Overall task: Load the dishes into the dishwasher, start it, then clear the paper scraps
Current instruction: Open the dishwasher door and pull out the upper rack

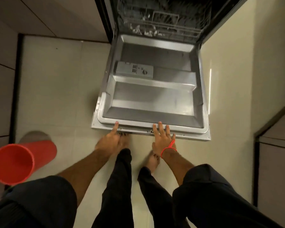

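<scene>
Dishwasher door [152,94] folded down flat, centre of frame, steel inner face up. Detergent dispenser [135,71] on door's left half. Lower rack [163,23] inside machine, top centre, holding pale dishes, blurred. Left hand [109,141] at door's near edge, lower centre: index finger straight, tip on rim, other fingers hidden under edge; grip cannot tell. Right hand [163,139] on near edge, fingers straight, spread, holding nothing; red thread [169,148] on wrist. Red bin [18,162] lower left on floor [56,96].

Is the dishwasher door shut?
No, the door lies folded down flat with its steel inner face up, both hands, left and right, at its front edge, and the rack showing behind it.
</scene>
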Demonstrator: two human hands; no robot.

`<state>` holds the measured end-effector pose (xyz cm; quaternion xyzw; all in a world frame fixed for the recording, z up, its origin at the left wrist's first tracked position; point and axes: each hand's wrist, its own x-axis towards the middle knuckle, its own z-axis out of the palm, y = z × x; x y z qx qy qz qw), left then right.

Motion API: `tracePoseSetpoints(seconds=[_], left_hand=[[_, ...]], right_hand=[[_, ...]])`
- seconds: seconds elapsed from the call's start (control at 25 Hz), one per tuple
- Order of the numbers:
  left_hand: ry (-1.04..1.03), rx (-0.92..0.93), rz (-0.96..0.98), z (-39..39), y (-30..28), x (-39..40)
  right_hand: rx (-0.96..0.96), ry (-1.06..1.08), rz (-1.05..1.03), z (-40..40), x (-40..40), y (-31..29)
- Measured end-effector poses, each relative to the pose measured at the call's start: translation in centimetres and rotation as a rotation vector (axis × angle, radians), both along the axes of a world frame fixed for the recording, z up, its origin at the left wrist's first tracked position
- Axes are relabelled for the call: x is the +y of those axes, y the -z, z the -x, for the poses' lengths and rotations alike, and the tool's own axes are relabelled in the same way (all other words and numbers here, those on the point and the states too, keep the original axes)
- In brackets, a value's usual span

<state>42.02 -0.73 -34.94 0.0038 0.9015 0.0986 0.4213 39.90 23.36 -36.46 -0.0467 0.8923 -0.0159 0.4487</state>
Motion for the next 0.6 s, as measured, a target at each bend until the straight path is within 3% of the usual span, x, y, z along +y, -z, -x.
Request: tracePoseSetpoints(seconds=[0.32,0.6], left_hand=[[0.093,-0.138,0.042,-2.6,12.0,0.6],[0.256,-0.131,0.083,-0.5,17.6,-0.5]], right_hand=[[-0.124,-0.032,-0.012,-3.1,0.4,12.2],[-0.253,-0.047,0.032,-1.4,0.9,17.0]])
